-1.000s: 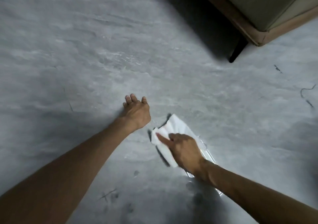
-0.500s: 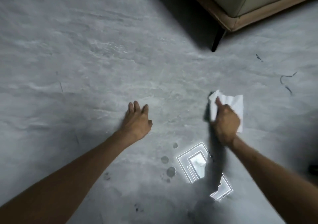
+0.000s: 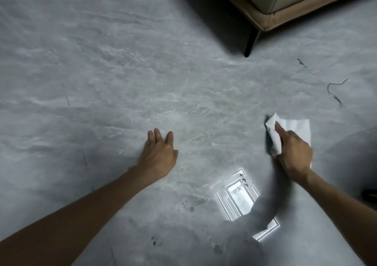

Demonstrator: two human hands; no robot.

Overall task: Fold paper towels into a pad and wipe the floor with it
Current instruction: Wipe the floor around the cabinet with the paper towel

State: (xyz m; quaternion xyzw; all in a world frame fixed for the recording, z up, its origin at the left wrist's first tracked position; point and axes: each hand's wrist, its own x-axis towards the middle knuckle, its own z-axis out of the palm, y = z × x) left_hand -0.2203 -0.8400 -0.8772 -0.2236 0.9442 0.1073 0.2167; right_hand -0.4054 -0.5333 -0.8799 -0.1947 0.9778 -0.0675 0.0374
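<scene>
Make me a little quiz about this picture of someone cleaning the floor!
1. True or false: the left hand is holding the paper towel pad.
2. What dark thing stands on the floor near the top of the picture?
A. a bucket
B. a furniture leg
C. a shoe
3. Fill in the word: the right hand presses the white pad against the ____.

Key
1. False. The left hand rests flat on the floor with nothing in it; the right hand has the pad.
2. B
3. floor
</scene>
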